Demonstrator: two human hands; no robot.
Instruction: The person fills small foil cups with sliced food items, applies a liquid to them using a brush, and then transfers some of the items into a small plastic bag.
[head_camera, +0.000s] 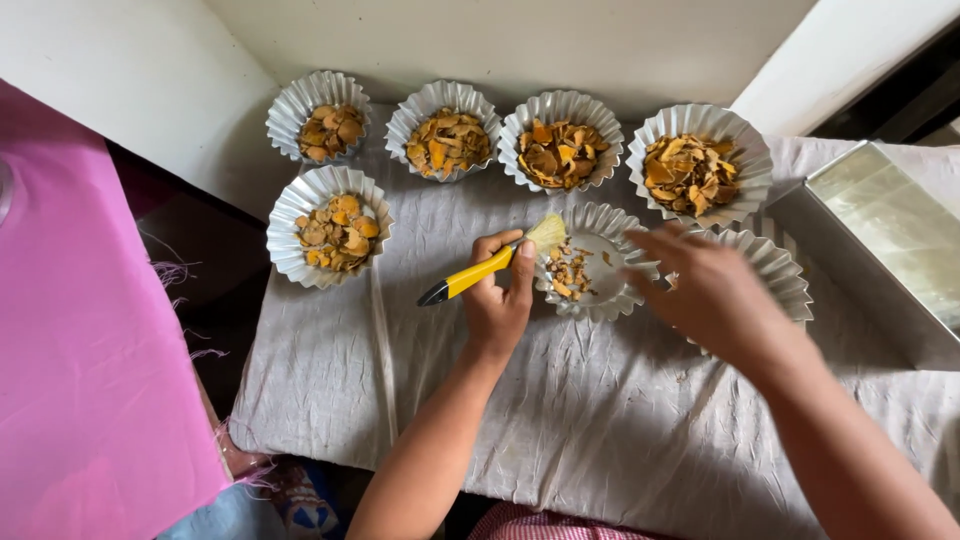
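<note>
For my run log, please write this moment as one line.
left hand: holds yellow brush | right hand: over foil cup, partly filled | five filled cups behind

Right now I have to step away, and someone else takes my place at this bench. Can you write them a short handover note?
Left hand: closed on the yellow-handled brush, bristles at the rim of the part-filled foil cup.
Right hand: open, hovering over the next foil cup, holding nothing visible.
Done: five foil cups hold orange-brown dried slices on the grey cloth.
Left: the part-filled cup has few slices; the contents of the one under the right hand are hidden.
</note>
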